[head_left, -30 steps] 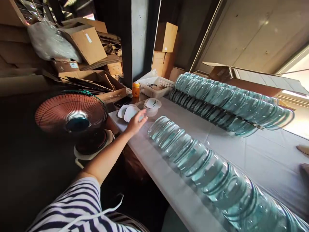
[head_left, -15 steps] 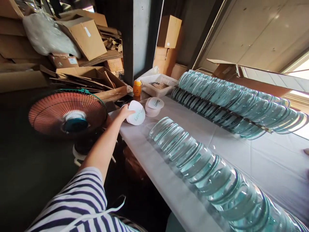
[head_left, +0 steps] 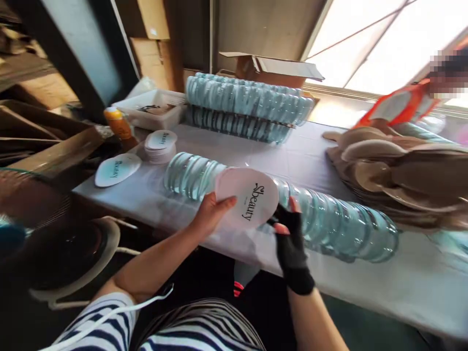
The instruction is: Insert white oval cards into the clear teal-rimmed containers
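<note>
Though hand-held, white printed oval label (head_left: 247, 204)

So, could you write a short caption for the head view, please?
Both hands, the left hand bare and the right hand gloved, hold a white oval label above a row of glass discs on the table.

We see a long table (head_left: 365, 287) under a white cloth, set against a bright window (head_left: 369, 44) that floods the far side with daylight. A dark pillar (head_left: 91, 58) rises at the left, with cardboard boxes (head_left: 153, 29) stacked behind it. The floor beneath the table lies in deep shadow.
</note>
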{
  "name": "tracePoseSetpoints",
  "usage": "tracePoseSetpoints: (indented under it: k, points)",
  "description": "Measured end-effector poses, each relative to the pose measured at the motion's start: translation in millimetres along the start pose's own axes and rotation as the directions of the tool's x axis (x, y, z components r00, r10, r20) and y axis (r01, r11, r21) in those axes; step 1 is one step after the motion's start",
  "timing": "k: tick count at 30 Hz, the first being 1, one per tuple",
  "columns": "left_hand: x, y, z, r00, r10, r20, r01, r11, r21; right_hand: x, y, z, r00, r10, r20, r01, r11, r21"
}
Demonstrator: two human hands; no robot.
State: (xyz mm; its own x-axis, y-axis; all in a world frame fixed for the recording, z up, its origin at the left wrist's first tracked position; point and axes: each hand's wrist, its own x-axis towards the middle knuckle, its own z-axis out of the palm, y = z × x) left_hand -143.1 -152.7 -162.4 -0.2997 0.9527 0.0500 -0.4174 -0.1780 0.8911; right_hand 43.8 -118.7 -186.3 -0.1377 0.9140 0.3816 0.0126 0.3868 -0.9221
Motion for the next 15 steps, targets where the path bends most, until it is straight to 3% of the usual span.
tracePoseSetpoints:
  k: [3, 6, 9, 12, 15]
  points:
    - [-16, -27, 32.5, 0.967, -0.166, 0.192, 0.185, 0.979, -0.083, -5, -2, -11, 0.983, 0.088, -0.158, -0.089, 0.996, 0.0]
    - [-21, -32, 42.1, 0.879, -0.334, 0.34, 0.375, 0.925, -0.063, -3, -3, -29, 0.976, 0.163, -0.143, -0.158, 0.986, 0.044]
    - [-18, -36, 48.4, 0.9, -0.35, 0.26, 0.369, 0.929, -0.028, -8, -4, -50, 0.98, 0.097, -0.173, -0.117, 0.987, -0.111]
    - [-17, -47, 59.2, 0.931, -0.331, 0.154, 0.337, 0.941, -0.014, -20, -5, -62, 0.981, -0.053, -0.184, -0.005, 0.955, -0.298]
    - [-20, -60, 71.1, 0.942, -0.286, 0.175, 0.295, 0.955, -0.027, -33, -6, -67, 0.982, -0.083, -0.167, 0.015, 0.927, -0.374]
